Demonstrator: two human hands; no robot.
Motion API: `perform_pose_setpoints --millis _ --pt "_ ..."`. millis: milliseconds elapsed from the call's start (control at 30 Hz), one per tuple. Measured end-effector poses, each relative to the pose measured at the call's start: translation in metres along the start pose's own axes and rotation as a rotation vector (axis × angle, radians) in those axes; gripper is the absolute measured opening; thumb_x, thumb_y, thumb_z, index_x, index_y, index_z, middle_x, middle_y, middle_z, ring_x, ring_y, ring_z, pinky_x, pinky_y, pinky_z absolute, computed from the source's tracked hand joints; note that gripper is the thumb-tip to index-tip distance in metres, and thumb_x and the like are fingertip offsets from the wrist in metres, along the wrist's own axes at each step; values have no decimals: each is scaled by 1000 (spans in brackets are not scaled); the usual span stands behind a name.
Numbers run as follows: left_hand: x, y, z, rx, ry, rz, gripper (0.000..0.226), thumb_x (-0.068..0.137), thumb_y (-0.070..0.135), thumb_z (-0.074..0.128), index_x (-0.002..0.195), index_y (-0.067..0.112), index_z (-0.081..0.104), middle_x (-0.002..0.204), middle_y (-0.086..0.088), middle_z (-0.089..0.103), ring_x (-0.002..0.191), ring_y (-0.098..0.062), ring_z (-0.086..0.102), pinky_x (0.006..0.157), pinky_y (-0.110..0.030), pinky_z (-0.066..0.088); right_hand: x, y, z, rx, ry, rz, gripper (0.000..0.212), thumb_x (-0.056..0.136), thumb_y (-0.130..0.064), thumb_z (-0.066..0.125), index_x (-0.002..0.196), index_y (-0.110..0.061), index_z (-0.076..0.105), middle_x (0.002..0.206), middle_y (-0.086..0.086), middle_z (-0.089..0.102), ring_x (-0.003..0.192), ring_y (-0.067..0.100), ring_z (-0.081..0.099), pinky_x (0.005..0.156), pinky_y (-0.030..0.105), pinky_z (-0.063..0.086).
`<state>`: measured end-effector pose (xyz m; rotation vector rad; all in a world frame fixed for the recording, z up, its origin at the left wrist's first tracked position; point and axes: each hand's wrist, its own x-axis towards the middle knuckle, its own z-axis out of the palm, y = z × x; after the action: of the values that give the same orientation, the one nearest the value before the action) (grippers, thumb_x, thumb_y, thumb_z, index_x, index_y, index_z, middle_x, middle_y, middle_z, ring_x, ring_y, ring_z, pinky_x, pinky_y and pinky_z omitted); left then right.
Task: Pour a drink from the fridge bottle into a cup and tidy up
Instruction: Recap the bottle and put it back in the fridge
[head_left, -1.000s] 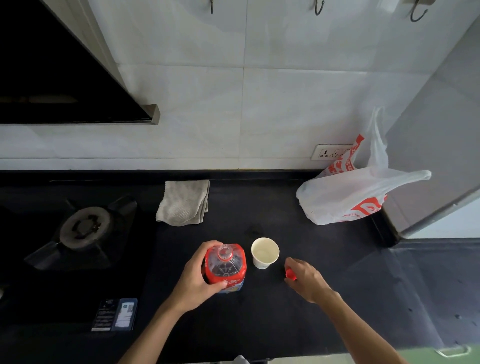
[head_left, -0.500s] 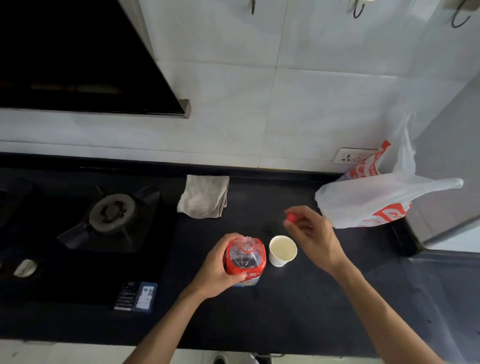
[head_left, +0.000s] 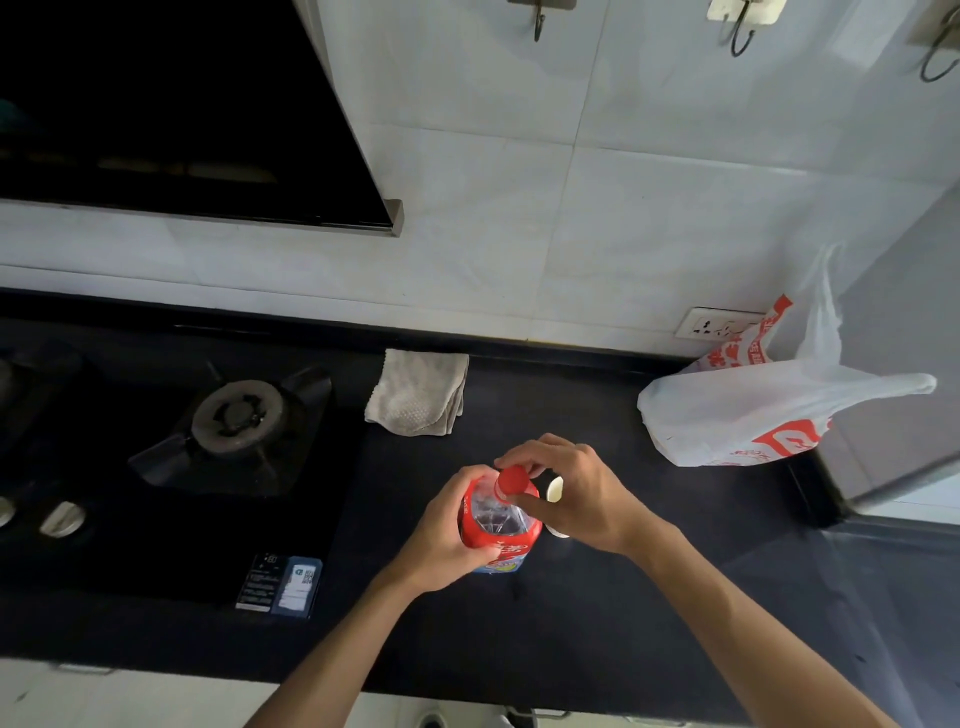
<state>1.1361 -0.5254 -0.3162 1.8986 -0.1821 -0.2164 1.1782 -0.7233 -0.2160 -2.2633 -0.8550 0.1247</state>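
Observation:
A clear plastic bottle (head_left: 498, 519) with a red label stands upright on the black counter (head_left: 597, 623). My left hand (head_left: 441, 540) is wrapped around its left side. A red cap (head_left: 511, 479) sits on the bottle's mouth, and the fingers of my right hand (head_left: 576, 493) pinch it from above. Just right of the bottle stands a white paper cup (head_left: 555, 489), mostly hidden behind my right hand. I cannot see what is in the cup.
A grey folded cloth (head_left: 418, 391) lies at the back of the counter. A white and red plastic bag (head_left: 753, 415) sits at the back right by a grey wall. A gas burner (head_left: 239, 415) and stove knobs (head_left: 62, 518) are on the left.
My right hand has carried the red cap from the counter right of the cup up and left onto the bottle's mouth. The left hand kept its hold on the bottle.

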Motion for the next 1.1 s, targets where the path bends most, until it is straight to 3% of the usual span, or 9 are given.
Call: perform_pose_setpoints --millis 133,300,467,733,900,1100 --pt "0 -3 0 6 -1 1 81 69 12 83 134 34 41 130 9 54 124 -15 56 95 -34 57 6 -7 -10 -114 -88 -110 31 89 -20 72 119 -15 68 113 -4 69 101 5 61 86 18 53" --pt "0 -3 0 8 2 -13 82 68 14 83 136 30 41 129 8 55 123 -14 57 97 -36 56 16 -16 -22 -277 -221 -214 24 94 -17 65 117 -14 66 113 0 66 98 16 64 81 30 56" --pt "0 -2 1 -5 12 -18 81 67 11 83 134 31 43 126 8 58 121 -13 59 95 -37 57 29 -30 -23 -539 -398 -348 28 93 -16 66 121 -11 64 116 6 68 106 23 61 89 34 52" --pt "-3 -1 1 9 14 -26 80 67 16 84 133 31 42 126 7 58 120 -13 60 94 -37 58 37 -33 -24 -649 -492 -338 27 93 -13 63 120 -11 61 110 6 66 99 27 64 82 39 56" --pt "-3 0 1 12 16 -7 79 67 12 83 132 32 42 126 8 57 120 -13 59 94 -36 57 36 -33 -21 -659 -430 -319 27 101 -29 52 114 -9 63 102 6 64 93 24 61 77 32 49" --pt "-4 -1 0 22 6 -5 81 68 11 82 134 35 41 129 11 53 123 -13 56 96 -38 56 40 -32 -15 -813 -368 -172 56 97 -60 41 102 -10 65 86 3 64 73 20 57 64 30 47"
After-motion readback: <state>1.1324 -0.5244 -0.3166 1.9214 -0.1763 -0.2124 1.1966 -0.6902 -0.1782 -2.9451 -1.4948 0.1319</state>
